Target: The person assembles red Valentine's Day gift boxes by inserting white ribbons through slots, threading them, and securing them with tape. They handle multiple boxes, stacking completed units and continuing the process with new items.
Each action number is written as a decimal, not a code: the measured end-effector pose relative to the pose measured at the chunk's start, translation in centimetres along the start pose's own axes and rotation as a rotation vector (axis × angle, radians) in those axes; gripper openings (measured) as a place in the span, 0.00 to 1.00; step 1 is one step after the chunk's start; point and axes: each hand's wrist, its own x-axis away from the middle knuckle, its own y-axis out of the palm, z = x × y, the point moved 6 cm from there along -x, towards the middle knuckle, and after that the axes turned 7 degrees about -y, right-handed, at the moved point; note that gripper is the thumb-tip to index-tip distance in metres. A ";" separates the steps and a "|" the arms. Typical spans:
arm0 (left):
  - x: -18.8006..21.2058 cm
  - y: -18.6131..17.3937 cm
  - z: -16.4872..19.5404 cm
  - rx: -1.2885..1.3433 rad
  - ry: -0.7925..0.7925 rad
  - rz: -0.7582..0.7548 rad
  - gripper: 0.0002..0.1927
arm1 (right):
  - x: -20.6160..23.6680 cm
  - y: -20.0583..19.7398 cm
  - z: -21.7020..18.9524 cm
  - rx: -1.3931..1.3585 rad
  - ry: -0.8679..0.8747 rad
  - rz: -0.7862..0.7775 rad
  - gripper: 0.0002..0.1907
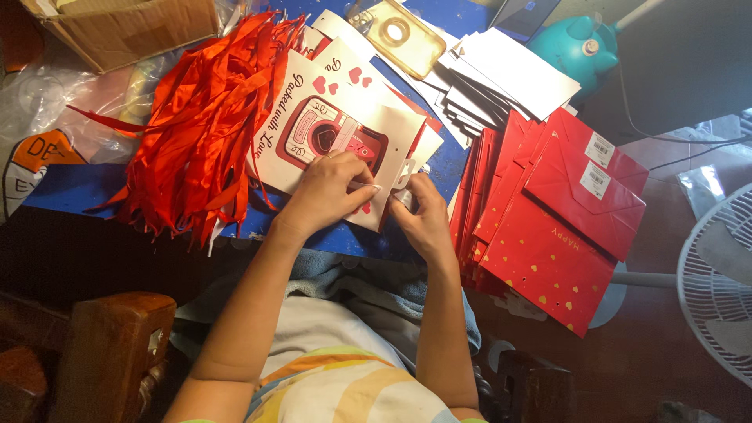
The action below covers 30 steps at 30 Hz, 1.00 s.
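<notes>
Head view of a person sitting at a blue desk (pixel 74 192), both hands working on a white card (pixel 345 117) printed with a red camera picture and hearts. The card is lying on top of a stack of like cards at the desk's near edge, between the ribbons and the bags. The left hand (pixel 333 192) is pressing down on the card's lower part, fingers curled and the fingertips (pixel 368 186) pinching at the card's near edge; the hand is partly closed, holding the card flat. The right hand (pixel 423 219) is lying just beside it, fingers bent inward around the card's lower right corner; what exactly it is gripping cannot be told, since the fingers are hiding it. A heap of red ribbons (pixel 204 117) is spreading over the desk to the left of the cards, touching them. A stack of red paper bags (pixel 564 211) with gold spots is overhanging the desk on the right. White folded sheets (pixel 501 78) are fanning out beyond the cards, near a yellowish phone case (pixel 403 35). A cardboard box (pixel 125 27) is standing at the far left, and a white fan (pixel 724 282) at the right edge.
</notes>
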 end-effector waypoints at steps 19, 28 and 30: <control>-0.4 -0.3 -1.2 0.206 -0.340 -0.229 0.13 | 0.6 0.3 0.7 -0.035 -0.021 -0.039 0.12; -0.3 -0.5 -0.9 0.209 -0.341 -0.210 0.14 | 1.1 0.7 3.3 -0.303 0.270 0.059 0.10; -0.3 -0.5 -0.9 0.223 -0.341 -0.211 0.14 | 0.9 0.5 1.8 -0.181 0.139 0.026 0.15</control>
